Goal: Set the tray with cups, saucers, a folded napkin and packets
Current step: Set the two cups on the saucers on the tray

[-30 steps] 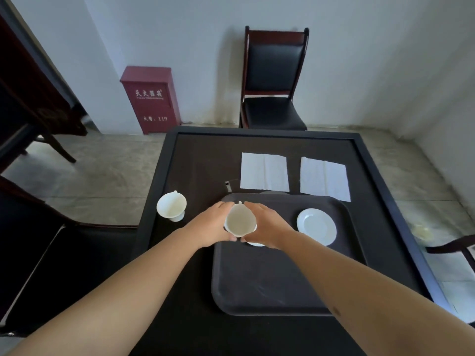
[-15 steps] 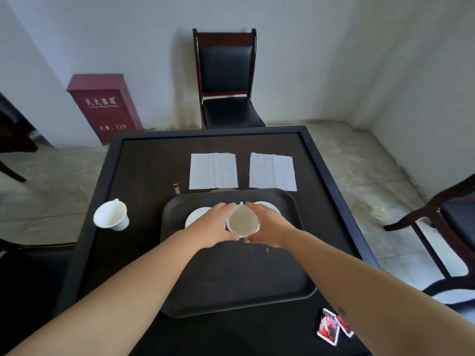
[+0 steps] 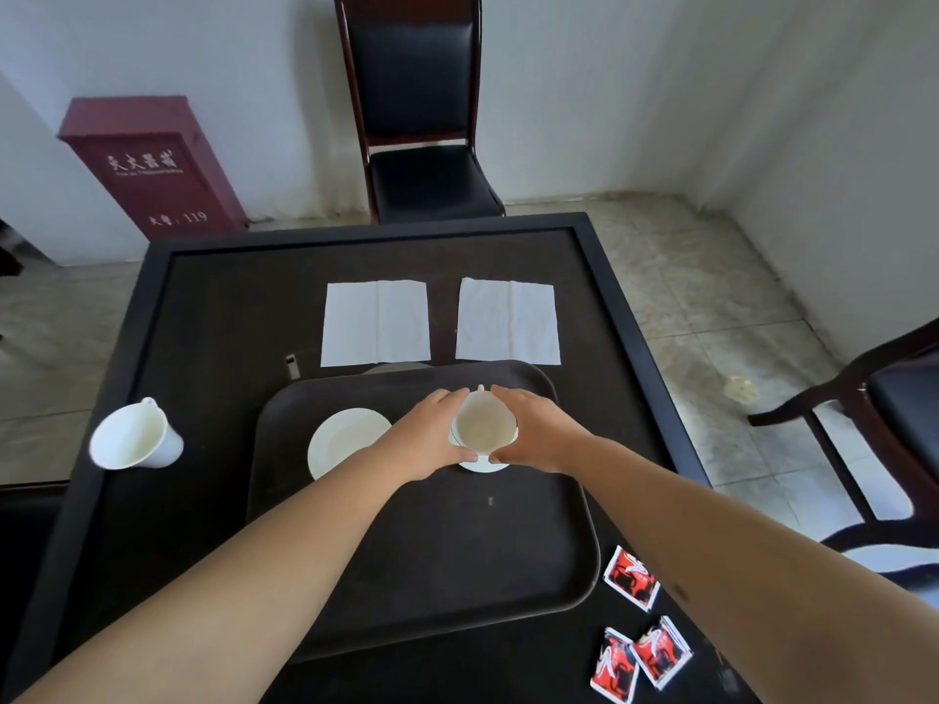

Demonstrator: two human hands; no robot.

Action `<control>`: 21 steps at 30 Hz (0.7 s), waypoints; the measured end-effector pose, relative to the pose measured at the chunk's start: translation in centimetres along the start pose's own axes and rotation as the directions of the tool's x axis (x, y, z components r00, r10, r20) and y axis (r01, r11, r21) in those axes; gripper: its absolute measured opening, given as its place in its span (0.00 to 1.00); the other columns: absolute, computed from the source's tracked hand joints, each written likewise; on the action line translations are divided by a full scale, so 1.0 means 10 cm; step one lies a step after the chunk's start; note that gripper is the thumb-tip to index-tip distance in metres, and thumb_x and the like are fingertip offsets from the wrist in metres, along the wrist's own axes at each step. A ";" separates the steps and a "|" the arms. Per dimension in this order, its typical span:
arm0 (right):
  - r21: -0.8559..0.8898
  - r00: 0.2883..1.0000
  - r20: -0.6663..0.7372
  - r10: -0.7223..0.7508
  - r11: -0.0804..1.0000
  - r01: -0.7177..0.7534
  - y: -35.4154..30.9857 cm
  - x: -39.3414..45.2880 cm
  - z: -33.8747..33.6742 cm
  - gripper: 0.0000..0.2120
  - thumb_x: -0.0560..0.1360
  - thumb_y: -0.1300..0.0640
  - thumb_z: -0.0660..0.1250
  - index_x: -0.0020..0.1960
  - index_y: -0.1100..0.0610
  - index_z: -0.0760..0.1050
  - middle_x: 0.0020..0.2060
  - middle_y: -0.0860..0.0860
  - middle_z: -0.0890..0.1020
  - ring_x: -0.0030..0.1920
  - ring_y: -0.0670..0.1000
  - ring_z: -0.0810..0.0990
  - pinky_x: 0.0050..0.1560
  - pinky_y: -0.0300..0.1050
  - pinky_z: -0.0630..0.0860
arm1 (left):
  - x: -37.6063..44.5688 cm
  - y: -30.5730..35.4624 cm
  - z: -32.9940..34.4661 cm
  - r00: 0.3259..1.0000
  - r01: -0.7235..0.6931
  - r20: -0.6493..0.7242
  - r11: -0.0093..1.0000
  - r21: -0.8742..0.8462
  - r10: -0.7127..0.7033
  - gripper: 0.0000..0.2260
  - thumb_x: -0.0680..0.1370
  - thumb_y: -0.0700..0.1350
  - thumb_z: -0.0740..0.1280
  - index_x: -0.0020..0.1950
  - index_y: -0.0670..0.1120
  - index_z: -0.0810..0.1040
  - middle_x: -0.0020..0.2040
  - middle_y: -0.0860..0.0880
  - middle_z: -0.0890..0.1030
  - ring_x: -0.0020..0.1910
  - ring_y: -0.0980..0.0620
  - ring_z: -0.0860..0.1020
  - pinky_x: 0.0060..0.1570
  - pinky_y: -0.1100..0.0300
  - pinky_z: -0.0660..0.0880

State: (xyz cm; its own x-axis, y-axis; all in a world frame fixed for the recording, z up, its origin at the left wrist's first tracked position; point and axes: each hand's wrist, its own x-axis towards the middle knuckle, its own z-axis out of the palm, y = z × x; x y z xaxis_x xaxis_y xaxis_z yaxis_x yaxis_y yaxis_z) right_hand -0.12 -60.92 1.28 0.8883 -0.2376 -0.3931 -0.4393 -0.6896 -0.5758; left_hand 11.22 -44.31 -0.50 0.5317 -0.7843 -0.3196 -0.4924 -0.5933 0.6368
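- From the head camera we look down on a dark surface [image 3: 213, 317] with a raised rim, and on it a dark tray [image 3: 432, 561] lying close in front of us.
- Our left hand [image 3: 424, 434] and right hand [image 3: 541, 431] cup a white cup [image 3: 482, 429] from either side; the fingers of both hands curl around its wall and press on it.
- The cup stands upright and empty over a white saucer [image 3: 482, 465], of which only the near edge shows beneath it. We cannot tell whether the cup rests on the saucer or sits just above it.
- A second saucer [image 3: 343, 442] lies bare on the left part of the tray, partly covered by our left wrist.
- A second cup [image 3: 133, 439] sits off the tray, near the left edge of the surface.
- Two white napkins lie flat side by side just beyond the tray's far edge: the left napkin [image 3: 376, 322] and the right napkin [image 3: 508, 321].
- Three red packets [image 3: 637, 627] lie on the surface near the tray's near right corner.
- A black chair [image 3: 416, 94] stands beyond the far edge, with a red cabinet [image 3: 152, 165] against the wall to its left.
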 end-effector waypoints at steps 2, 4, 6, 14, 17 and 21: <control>0.007 1.000 0.015 0.009 1.000 -0.009 0.06 0.07 0.02 0.47 0.64 0.50 0.80 0.76 0.47 0.59 0.70 0.47 0.70 0.67 0.51 0.69 0.58 0.42 0.66 | 0.06 -0.02 0.03 1.000 0.015 0.011 1.000 -0.005 -0.015 0.41 0.69 0.52 0.78 0.77 0.52 0.60 0.71 0.51 0.67 0.68 0.48 0.68 0.59 0.56 0.67; 0.015 1.000 0.023 0.013 1.000 -0.014 0.09 0.12 0.04 0.47 0.64 0.51 0.80 0.76 0.47 0.59 0.70 0.47 0.70 0.68 0.51 0.69 0.59 0.43 0.66 | 0.10 -0.05 0.06 0.999 0.026 0.019 0.999 -0.018 -0.026 0.41 0.69 0.51 0.78 0.77 0.53 0.60 0.71 0.51 0.67 0.68 0.48 0.69 0.58 0.57 0.66; 0.027 1.000 0.023 0.013 1.000 -0.013 0.12 0.16 0.07 0.47 0.65 0.51 0.80 0.76 0.48 0.59 0.71 0.48 0.69 0.68 0.51 0.68 0.58 0.42 0.65 | 0.13 -0.09 0.08 0.999 0.030 0.022 0.999 -0.025 -0.029 0.41 0.69 0.51 0.78 0.76 0.54 0.60 0.71 0.52 0.68 0.67 0.49 0.69 0.57 0.57 0.67; 0.018 0.998 0.052 0.023 1.000 -0.024 0.19 0.21 0.05 0.48 0.66 0.51 0.79 0.78 0.49 0.55 0.73 0.48 0.66 0.70 0.52 0.66 0.61 0.42 0.66 | 0.20 -0.15 0.12 0.999 0.050 0.023 0.997 -0.065 -0.048 0.40 0.66 0.54 0.79 0.73 0.58 0.63 0.67 0.56 0.69 0.62 0.53 0.71 0.53 0.57 0.68; 0.015 0.998 0.060 0.026 1.000 -0.027 0.19 0.19 0.04 0.48 0.67 0.51 0.78 0.78 0.49 0.55 0.74 0.49 0.65 0.71 0.52 0.65 0.62 0.43 0.65 | 0.18 -0.14 0.14 0.999 0.053 0.009 0.996 -0.067 -0.053 0.40 0.66 0.54 0.79 0.73 0.58 0.62 0.68 0.56 0.69 0.62 0.53 0.71 0.53 0.57 0.68; 0.015 0.998 0.062 0.030 0.999 -0.031 0.18 0.19 0.05 0.48 0.67 0.52 0.78 0.79 0.49 0.53 0.75 0.49 0.63 0.72 0.53 0.64 0.63 0.43 0.64 | 0.17 -0.14 0.15 0.998 0.056 0.000 0.996 -0.068 -0.056 0.41 0.67 0.53 0.79 0.74 0.56 0.62 0.69 0.54 0.69 0.64 0.51 0.71 0.54 0.56 0.67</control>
State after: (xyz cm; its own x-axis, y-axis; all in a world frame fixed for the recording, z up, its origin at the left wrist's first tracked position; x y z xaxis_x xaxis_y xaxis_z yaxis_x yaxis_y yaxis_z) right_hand 0.73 -62.24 -0.87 0.8648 -0.2152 -0.4537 -0.4684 -0.6716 -0.5741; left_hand 11.77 -45.15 -3.00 0.5584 -0.7496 -0.3553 -0.4137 -0.6229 0.6640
